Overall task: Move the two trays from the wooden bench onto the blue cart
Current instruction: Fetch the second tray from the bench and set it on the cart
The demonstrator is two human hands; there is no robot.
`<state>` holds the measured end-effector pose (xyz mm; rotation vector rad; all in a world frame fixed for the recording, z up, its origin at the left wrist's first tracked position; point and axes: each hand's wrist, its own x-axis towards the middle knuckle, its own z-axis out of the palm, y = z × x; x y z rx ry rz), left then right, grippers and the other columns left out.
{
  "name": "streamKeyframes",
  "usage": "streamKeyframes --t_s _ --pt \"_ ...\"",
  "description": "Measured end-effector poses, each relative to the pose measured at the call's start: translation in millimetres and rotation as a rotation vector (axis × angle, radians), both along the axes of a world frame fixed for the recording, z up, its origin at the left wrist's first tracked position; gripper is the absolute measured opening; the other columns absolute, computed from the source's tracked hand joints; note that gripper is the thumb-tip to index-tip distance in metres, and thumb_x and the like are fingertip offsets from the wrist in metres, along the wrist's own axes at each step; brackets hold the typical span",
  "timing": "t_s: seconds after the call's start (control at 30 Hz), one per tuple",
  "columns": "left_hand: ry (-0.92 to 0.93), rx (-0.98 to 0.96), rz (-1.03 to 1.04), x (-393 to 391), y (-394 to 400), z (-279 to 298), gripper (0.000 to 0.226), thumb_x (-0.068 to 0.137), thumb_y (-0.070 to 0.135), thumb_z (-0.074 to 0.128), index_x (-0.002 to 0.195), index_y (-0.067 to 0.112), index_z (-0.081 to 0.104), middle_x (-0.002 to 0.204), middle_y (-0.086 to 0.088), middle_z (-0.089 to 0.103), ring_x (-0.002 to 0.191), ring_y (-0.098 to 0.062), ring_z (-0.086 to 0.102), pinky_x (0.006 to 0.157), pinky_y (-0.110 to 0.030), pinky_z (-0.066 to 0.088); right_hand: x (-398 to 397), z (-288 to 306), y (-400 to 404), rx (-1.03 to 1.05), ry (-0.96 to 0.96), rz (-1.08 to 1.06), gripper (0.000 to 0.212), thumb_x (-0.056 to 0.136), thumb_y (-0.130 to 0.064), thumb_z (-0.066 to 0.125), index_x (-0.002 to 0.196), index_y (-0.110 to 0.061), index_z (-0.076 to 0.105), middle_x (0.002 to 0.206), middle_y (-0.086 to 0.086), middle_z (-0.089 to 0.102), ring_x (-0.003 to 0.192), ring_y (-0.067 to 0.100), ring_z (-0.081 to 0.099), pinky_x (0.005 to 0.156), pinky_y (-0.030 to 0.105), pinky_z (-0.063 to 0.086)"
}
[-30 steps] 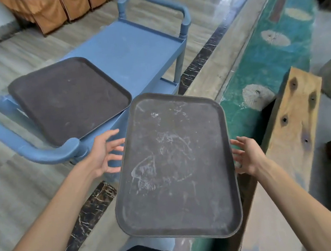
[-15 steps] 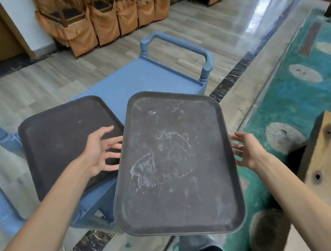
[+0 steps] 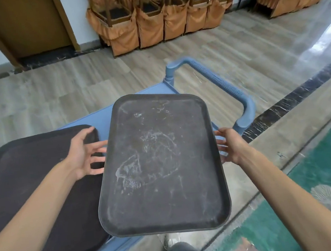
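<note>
I hold a dark grey scuffed tray (image 3: 161, 163) by its two long edges, my left hand (image 3: 86, 153) on its left side and my right hand (image 3: 228, 145) on its right side. It hangs over the right half of the blue cart (image 3: 101, 117). A second dark brown tray (image 3: 32, 183) lies flat on the left half of the cart top, partly under my left forearm. The wooden bench is out of view.
The cart's blue handle (image 3: 225, 91) arches beyond the held tray on the right. Stacked chairs in orange covers (image 3: 157, 17) line the far wall beside a brown door (image 3: 23, 26). A teal patterned carpet (image 3: 323, 179) lies at the right.
I have stepped and turned toward the cart. The held tray has moved from beside the cart to above its right half. The bench has left the view.
</note>
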<state>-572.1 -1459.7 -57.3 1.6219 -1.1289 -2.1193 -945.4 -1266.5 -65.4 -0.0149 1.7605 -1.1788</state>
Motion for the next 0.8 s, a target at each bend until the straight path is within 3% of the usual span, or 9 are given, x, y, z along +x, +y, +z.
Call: streamKeyframes --t_s 0.1,0.27,0.43,0.8 --pt "0.000 0.040 0.078 -30.5 -22.8 -8.3 0.082 0.069 0.075 0.046 0.113 0.013 0.076 0.097 -0.004 0.064 0.086 -0.027 0.061 0.080 -0.046 0.047 -42.4 -4.8 -41.7 0.016 -0.021 0.052 0.021 0.094 -0.035 0.044 0.085 -0.027 0.061 0.072 -0.005 0.064 0.068 0.014 0.057 0.067 0.030 0.043" --pt "-0.019 0.090 0.174 -67.3 -52.9 -18.7 0.081 0.071 0.076 0.045 0.108 0.010 0.075 0.084 -0.003 0.072 0.075 -0.025 0.063 0.074 -0.041 0.047 -91.1 -14.6 -98.7 0.074 -0.088 0.114 0.026 0.097 -0.038 0.040 0.088 -0.027 0.062 0.075 -0.004 0.059 0.066 0.014 0.052 0.070 0.033 0.041" --pt "-0.003 0.101 0.235 -91.7 -82.0 -38.2 0.083 0.072 0.076 0.044 0.105 0.008 0.077 0.105 -0.005 0.073 0.096 -0.028 0.063 0.081 -0.043 0.045 -117.3 -29.1 -143.7 0.074 -0.101 0.117 0.029 0.097 -0.039 0.038 0.091 -0.027 0.064 0.084 -0.003 0.064 0.073 0.015 0.057 0.071 0.033 0.043" --pt "0.016 0.160 0.226 -108.0 -96.5 -71.3 0.088 0.069 0.076 0.047 0.111 0.005 0.075 0.109 -0.008 0.072 0.100 -0.030 0.065 0.078 -0.043 0.048 -146.0 -58.1 -167.6 0.105 -0.108 0.138 0.030 0.097 -0.039 0.041 0.094 -0.024 0.067 0.089 0.000 0.064 0.078 0.017 0.058 0.069 0.034 0.043"
